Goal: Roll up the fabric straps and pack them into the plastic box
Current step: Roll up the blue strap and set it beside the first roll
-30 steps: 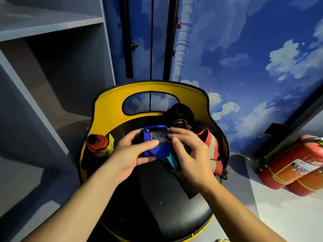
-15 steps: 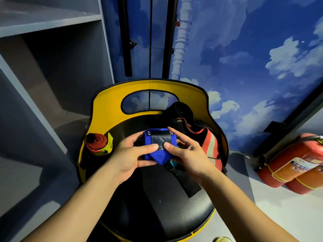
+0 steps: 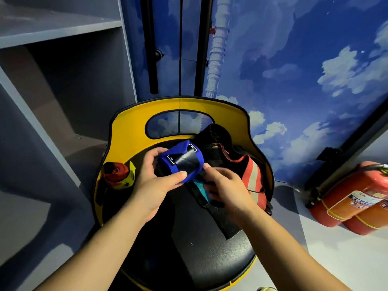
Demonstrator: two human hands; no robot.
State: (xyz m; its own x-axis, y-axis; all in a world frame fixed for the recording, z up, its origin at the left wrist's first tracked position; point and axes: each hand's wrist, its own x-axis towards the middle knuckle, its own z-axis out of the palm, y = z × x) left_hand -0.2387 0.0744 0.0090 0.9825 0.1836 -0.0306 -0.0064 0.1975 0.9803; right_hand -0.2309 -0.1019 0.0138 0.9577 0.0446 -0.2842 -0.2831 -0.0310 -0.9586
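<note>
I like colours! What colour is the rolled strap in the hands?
Bright blue, with a black patch, on the rolled strap. The head view shows it best.

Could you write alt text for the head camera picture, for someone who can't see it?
A person's left hand grips a rolled blue strap over a black and yellow chair, the right hand touching its end. A rolled red strap and loose straps lie on the seat.

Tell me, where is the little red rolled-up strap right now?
The red rolled strap sits at the left edge of the chair seat, against the yellow backrest, just left of the left hand holding the blue roll.
</note>
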